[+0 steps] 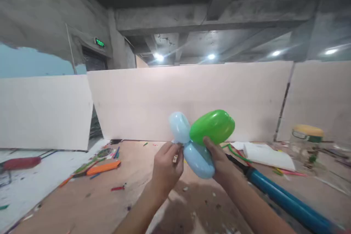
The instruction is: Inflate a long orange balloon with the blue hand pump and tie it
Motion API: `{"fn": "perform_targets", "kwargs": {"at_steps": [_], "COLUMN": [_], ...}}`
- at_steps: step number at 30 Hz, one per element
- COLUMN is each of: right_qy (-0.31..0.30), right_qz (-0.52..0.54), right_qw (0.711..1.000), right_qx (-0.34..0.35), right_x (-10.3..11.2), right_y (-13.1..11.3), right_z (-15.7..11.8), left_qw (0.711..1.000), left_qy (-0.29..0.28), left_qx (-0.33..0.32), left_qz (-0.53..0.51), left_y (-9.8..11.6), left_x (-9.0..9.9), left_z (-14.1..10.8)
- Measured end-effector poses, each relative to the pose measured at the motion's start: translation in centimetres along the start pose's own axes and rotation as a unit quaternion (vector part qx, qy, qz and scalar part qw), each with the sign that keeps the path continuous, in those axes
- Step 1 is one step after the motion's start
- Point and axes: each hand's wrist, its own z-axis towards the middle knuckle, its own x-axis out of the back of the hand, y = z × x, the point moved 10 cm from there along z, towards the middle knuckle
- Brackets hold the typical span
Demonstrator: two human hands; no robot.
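Note:
A green balloon (212, 127) and light blue balloons, one at the upper left (179, 126) and one lower down (199, 160), are joined at a middle point in front of me. My left hand (168, 161) is closed, its fingertips pinching at the joint on the light blue side; the exact bit between them is hidden. My right hand (219, 159) grips the cluster from the right, thumb against the green balloon's underside and fingers mostly hidden behind the lower light blue one.
A blue hand pump (285, 193) lies at the right, beside a white paper roll (268, 156) and a clear jar with a yellow lid (307, 146). An orange-handled tool (104, 167) and balloon scraps lie left on the table (137, 208). White panels (142, 98) stand behind.

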Motion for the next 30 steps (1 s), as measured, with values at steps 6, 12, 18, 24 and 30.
{"fn": "perform_targets", "kwargs": {"at_steps": [6, 12, 18, 24, 30], "right_qy": [0.002, -0.077, -0.244, -0.18, -0.244], "right_qz": [-0.013, -0.294, -0.363, -0.351, -0.493], "right_qw": [1.0, 0.947, 0.886, 0.9, 0.835], "right_qx": [0.013, 0.102, 0.15, 0.183, 0.012], "right_x": [0.4, -1.5, -3.5, -1.4, -2.8], "right_y": [0.0, -1.6, -3.0, -6.8, -3.8], "right_z": [0.2, -0.9, -1.6, -1.0, -2.8], "left_qw": [0.998, 0.985, 0.864, 0.75, 0.73], "left_qy": [-0.057, -0.07, -0.162, -0.285, -0.424], "left_qx": [-0.013, 0.155, 0.343, 0.362, 0.314], "left_qz": [0.027, -0.027, -0.33, -0.475, -0.435], "left_y": [0.3, -3.2, -6.2, -5.1, -2.6], "left_x": [-1.2, -0.9, -2.7, -4.3, -5.7], "left_z": [-0.5, 0.3, -0.7, -2.5, -3.6]}}
